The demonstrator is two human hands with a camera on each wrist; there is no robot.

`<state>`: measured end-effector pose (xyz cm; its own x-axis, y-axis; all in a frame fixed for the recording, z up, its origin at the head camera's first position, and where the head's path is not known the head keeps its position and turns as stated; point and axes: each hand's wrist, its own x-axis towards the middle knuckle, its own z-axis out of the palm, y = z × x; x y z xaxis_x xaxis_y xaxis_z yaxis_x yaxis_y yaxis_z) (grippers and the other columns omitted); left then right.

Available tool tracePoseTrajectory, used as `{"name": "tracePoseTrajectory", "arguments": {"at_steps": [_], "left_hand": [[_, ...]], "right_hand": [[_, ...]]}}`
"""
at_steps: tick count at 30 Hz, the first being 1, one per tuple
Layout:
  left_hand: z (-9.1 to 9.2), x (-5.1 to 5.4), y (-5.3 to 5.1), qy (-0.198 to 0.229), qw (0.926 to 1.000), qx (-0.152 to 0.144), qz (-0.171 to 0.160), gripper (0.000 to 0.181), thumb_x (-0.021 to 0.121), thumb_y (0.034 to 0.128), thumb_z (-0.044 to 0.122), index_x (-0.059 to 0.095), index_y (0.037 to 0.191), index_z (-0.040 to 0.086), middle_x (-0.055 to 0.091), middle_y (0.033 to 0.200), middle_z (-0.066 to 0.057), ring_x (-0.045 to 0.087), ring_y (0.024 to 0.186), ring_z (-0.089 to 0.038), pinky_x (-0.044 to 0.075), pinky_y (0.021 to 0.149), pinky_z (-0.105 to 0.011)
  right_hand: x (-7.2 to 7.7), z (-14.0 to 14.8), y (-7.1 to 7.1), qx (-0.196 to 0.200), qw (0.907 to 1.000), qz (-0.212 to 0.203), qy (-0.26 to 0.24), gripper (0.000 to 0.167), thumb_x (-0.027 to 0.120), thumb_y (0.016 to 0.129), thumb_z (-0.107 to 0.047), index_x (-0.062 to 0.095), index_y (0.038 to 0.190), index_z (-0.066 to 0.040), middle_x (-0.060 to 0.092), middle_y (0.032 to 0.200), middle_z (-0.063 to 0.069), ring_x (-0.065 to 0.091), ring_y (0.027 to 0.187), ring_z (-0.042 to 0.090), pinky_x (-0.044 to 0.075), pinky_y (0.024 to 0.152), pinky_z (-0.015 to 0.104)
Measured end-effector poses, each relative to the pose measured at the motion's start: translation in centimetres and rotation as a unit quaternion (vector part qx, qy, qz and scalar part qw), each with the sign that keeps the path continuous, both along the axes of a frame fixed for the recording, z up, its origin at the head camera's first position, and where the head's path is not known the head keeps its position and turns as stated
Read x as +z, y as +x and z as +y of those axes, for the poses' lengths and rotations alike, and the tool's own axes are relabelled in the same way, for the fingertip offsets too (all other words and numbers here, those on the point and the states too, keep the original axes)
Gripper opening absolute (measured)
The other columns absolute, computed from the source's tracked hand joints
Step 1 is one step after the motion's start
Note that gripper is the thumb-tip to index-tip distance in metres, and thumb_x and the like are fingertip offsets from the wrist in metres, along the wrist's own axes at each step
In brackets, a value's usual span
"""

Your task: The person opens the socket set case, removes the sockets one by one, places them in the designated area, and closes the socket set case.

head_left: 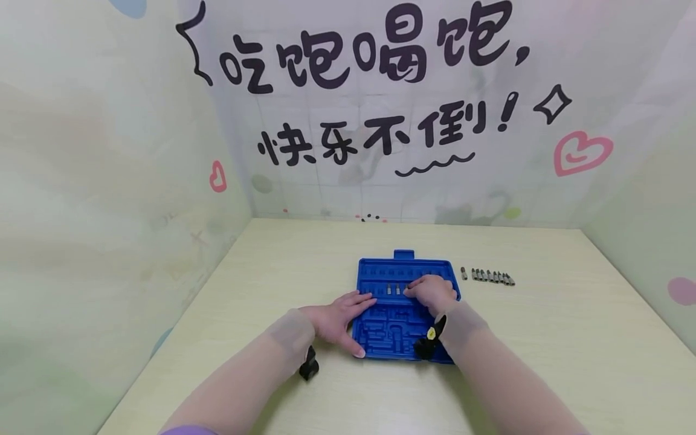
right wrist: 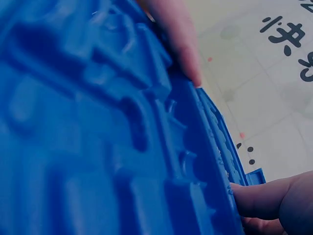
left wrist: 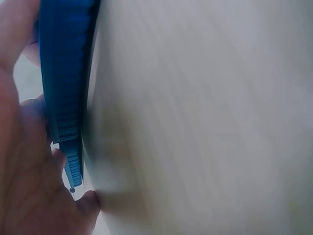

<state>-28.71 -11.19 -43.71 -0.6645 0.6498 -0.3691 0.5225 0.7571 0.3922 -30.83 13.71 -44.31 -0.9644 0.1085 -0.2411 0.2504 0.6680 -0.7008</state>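
The blue case point(head_left: 380, 353) lies unfolded on the table, with two small metal bits point(head_left: 388, 289) upright in its upper half. At its left edge my left hand point(head_left: 334, 320) spreads its fingers, thumb by the lower corner and fingertips near the fold. In the left wrist view the left hand point(left wrist: 36, 181) rests along the side of the case point(left wrist: 66, 73). My right hand point(head_left: 435, 294) pinches a bit at the slot row, right of the two; its fingertips mostly hide it. In the right wrist view the right hand point(right wrist: 269, 200) touches the case's far part point(right wrist: 222, 161).
Right of the case, several metal bits point(head_left: 491, 277) lie in a row on the table point(head_left: 544, 326), with one bit point(head_left: 464, 273) slightly apart at their left. A printed backdrop point(head_left: 326, 199) stands behind the table. Dark wrist devices point(head_left: 309, 365) hang under both wrists.
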Motion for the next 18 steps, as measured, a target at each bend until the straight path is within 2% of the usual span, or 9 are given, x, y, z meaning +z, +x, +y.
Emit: {"name": "tracePoseTrajectory", "arguments": {"at_steps": [7,18], "left_hand": [[-0.14,-0.05,0.05,-0.003,1.0,0.002,-0.001,0.108,0.073,0.0742,0.061,0.01,0.156,0.03,0.003,0.161,0.01,-0.003,0.147,-0.018,0.018,0.114,-0.05],[-0.04,-0.02,-0.01,-0.005,1.0,-0.002,0.003,0.107,0.072,0.0746,0.062,0.01,0.156,0.029,0.003,0.161,0.01,-0.003,0.147,-0.018,0.017,0.114,-0.05]], "right_hand": [[0.32,-0.08,-0.14,-0.002,0.9997,-0.018,-0.017,0.028,0.07,0.089,-0.023,0.071,0.114,-0.012,0.048,0.135,0.021,0.025,0.13,0.046,0.016,0.106,0.06],[0.28,0.12,0.3,-0.004,0.9994,-0.005,-0.034,0.026,0.069,0.089,-0.024,0.072,0.112,-0.01,0.046,0.136,0.024,0.02,0.13,0.048,0.012,0.104,0.063]]}}
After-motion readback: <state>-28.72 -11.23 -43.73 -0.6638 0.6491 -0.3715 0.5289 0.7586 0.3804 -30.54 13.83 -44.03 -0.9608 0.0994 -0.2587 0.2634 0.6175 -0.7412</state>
